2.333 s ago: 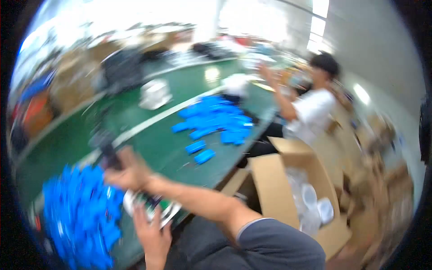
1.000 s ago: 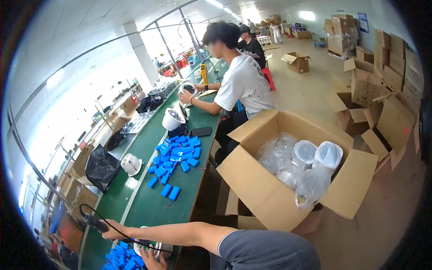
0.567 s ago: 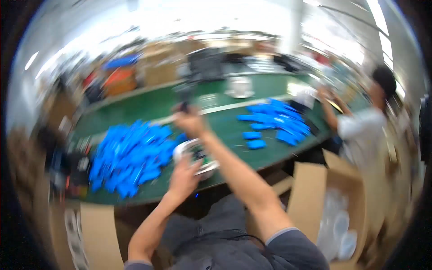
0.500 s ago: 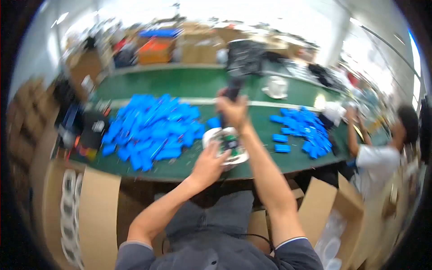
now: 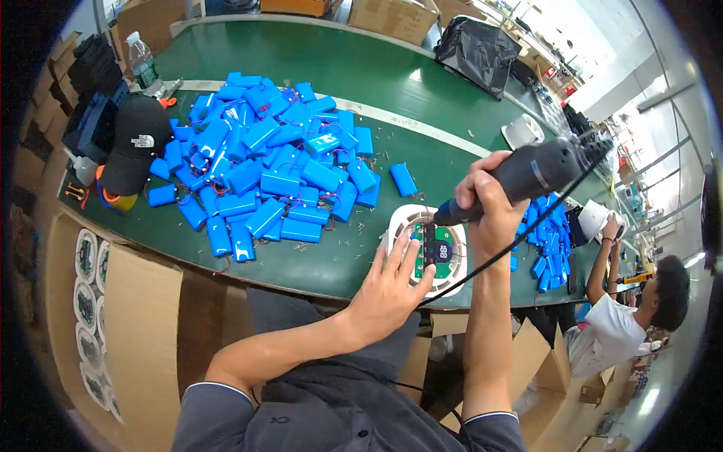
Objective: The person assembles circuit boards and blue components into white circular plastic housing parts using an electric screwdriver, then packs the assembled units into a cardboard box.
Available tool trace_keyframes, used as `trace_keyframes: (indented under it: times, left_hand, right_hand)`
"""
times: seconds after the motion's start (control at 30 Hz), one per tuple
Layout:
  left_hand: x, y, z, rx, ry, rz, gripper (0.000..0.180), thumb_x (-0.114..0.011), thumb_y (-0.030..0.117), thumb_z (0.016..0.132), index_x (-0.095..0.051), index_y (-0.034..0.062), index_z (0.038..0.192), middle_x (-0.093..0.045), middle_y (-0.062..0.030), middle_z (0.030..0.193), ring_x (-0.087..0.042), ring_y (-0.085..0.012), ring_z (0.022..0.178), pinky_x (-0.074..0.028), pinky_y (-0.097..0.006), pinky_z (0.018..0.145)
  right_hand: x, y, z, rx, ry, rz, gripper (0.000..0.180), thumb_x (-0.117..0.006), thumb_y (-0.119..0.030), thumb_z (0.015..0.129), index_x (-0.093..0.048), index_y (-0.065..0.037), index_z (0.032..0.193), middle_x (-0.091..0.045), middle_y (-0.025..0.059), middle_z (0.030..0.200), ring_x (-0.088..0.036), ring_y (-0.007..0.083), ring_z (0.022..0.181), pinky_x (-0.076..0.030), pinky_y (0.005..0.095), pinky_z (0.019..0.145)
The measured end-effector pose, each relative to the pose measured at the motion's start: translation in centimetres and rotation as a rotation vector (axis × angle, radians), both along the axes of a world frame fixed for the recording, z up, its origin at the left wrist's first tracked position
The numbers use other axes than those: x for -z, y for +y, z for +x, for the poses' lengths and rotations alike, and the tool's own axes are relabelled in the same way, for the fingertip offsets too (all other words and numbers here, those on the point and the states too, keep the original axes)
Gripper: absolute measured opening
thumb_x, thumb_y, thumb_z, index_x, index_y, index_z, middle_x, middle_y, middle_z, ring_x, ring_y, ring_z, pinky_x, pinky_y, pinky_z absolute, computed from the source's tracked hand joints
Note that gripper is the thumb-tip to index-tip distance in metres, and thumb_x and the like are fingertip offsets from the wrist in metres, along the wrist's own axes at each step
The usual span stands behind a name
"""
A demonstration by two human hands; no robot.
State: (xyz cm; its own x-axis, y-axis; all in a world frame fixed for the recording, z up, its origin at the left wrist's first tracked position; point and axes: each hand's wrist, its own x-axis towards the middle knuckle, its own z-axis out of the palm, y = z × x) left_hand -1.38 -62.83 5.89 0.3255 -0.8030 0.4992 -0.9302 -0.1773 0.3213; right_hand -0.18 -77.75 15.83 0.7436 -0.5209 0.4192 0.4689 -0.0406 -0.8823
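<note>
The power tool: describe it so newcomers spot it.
At the green table, the left hand touches a white casing. The right hand points the power tool at it. The tool's black body and trailing cord set it apart from the blue batteries.

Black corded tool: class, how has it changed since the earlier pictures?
The right hand has swung the rear of the black corded tool, which pointed away from the person, to the right. Nothing was visibly taken or let go. The left hand stays on the white round housing.

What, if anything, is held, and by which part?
Right hand grips the black corded power tool around its front half; left hand rests on the white housing.
</note>
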Motion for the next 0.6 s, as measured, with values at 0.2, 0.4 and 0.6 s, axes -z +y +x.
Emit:
trace_keyframes:
  times: [0.2,0.4,0.6]
  left_hand:
    - [0.0,-0.4,0.0,0.005,0.034,0.017,0.038,-0.050,0.011,0.076,-0.051,0.0063,0.115,-0.039,-0.0306,0.124,-0.036,-0.0457,0.119,-0.038,-0.053,0.090]
    - [-0.1,-0.4,0.3,0.021,0.040,0.029,0.038,-0.051,0.011,0.077,-0.051,0.0081,0.115,-0.039,-0.0277,0.126,-0.035,-0.0454,0.120,-0.034,-0.056,0.093]
    - [0.8,-0.6,0.1,0.042,-0.138,-0.136,0.027,-0.060,0.012,0.074,-0.059,0.0066,0.100,-0.055,-0.0180,0.110,-0.049,-0.0383,0.108,-0.036,-0.052,0.093]
  right_hand:
    - [-0.8,0.3,-0.5,0.068,0.049,-0.039,0.021,-0.055,-0.002,0.075,-0.044,-0.003,0.093,-0.048,0.0092,0.073,-0.047,0.0138,0.050,-0.040,0.0274,0.049]
    - [-3.8,-1.4,-3.7,0.000,-0.189,-0.189,0.025,-0.053,-0.007,0.075,-0.043,-0.003,0.097,-0.047,0.0120,0.083,-0.046,0.0140,0.054,-0.041,0.0295,0.053]
    - [-4.9,-3.8,-9.8,0.103,-0.311,-0.153,0.029,-0.055,-0.003,0.072,-0.043,-0.001,0.098,-0.049,0.0145,0.080,-0.046,0.0159,0.051,-0.043,0.0290,0.048]
